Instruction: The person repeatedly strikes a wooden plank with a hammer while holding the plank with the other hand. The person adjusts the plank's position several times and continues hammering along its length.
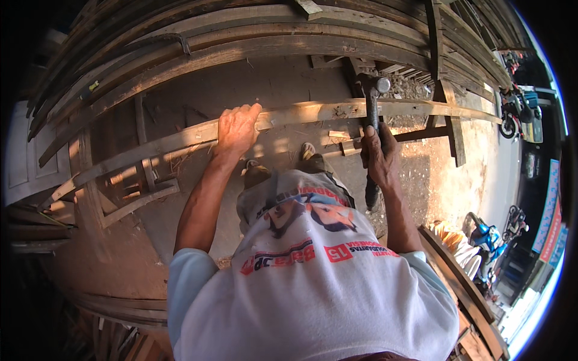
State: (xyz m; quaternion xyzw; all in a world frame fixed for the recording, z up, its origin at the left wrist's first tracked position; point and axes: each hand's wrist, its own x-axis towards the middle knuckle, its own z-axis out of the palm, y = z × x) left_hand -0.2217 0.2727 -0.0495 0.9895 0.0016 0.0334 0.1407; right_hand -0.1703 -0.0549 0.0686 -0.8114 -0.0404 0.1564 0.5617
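A long, narrow wooden beam (313,112) runs across in front of me from left to right. My left hand (236,129) is closed over it left of the middle, fingers wrapped round its top. My right hand (382,155) grips a hammer (372,111) by its dark handle. The hammer's metal head lies over the beam's far edge, and its handle end points back toward me. Whether the head touches the wood I cannot tell.
Long planks (271,45) are stacked across the far side. A wooden trestle (450,123) is at the beam's right part, and a wooden frame (144,198) is at the left. More boards (463,283) lie near right. Motorbikes (486,239) stand by the road.
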